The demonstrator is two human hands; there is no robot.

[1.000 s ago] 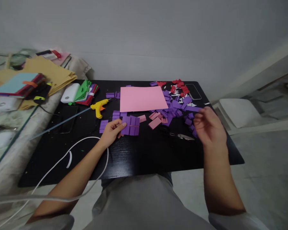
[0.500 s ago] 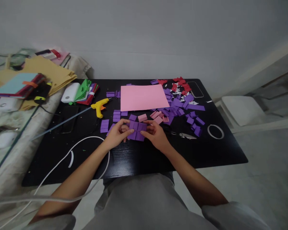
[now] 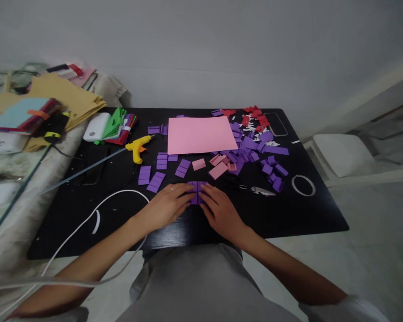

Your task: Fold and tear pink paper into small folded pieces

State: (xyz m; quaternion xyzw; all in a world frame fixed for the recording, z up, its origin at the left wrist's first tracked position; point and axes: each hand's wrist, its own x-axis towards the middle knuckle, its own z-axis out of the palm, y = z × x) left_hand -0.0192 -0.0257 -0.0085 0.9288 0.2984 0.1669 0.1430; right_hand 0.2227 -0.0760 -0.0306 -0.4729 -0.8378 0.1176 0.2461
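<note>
A purple folded piece (image 3: pixel 197 188), paper or foam sheet, lies on the black table with creases dividing it into panels. My left hand (image 3: pixel 164 205) rests on its left side, fingers stretched out and lying flat. From the other side my right hand (image 3: pixel 223 212) presses its outspread fingers onto the right part. Both palms face down, and the fingers hide the outer edges of the piece. Just beyond the hands are a purple creased strip (image 3: pixel 182 168), a small pink folded piece (image 3: pixel 199 164) and another purple strip (image 3: pixel 156 182).
A pink sheet (image 3: pixel 201 135) lies at the middle back. A yellow glue gun (image 3: pixel 137 147) is left of it, scissors (image 3: pixel 262 191) and a tape ring (image 3: pixel 303 185) at right. Purple scraps (image 3: pixel 248 143) are heaped back right. A white cable (image 3: pixel 97 208) loops across the left side.
The purple piece was held up between fingers and thumbs; now it lies lower on the table, nearer me. Both hands have turned palm down and flattened over it.
</note>
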